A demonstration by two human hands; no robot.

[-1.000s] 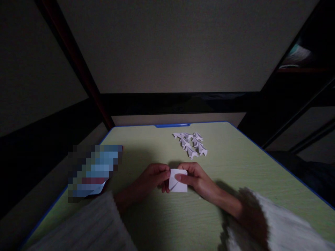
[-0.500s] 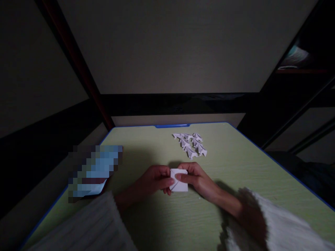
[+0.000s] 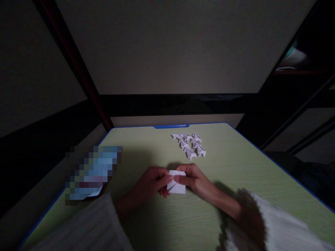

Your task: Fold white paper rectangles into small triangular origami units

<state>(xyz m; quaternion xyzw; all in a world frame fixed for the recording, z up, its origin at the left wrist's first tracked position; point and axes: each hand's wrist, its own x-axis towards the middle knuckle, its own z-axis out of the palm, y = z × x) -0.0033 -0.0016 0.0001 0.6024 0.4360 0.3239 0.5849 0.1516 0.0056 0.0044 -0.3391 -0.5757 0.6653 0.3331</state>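
Observation:
A small folded square of white paper [image 3: 178,188] is held between my two hands above the tabletop, with a diagonal crease or flap edge showing on its face. My left hand [image 3: 159,179] pinches its left edge, the thumb lying on the front. From the other side my right hand [image 3: 193,176] grips its upper right part, its thumb pressed on the face close to the left thumb. The fingers behind the paper are mostly hidden. Beyond the hands lie several folded white paper figures [image 3: 188,152] in a loose cluster.
The pale green table [image 3: 235,164] has a blue rim and a blue handle-like strip [image 3: 171,126] at its far edge. At the left lies a flat, blurred-out object [image 3: 98,174] with a bright face. A panelled wall or cabinet [image 3: 170,48] rises behind the table.
The thumbs have come closer together near the paper's upper middle, the left one moving up a little. The paper and hands sit slightly further left in view; the figures lie unchanged.

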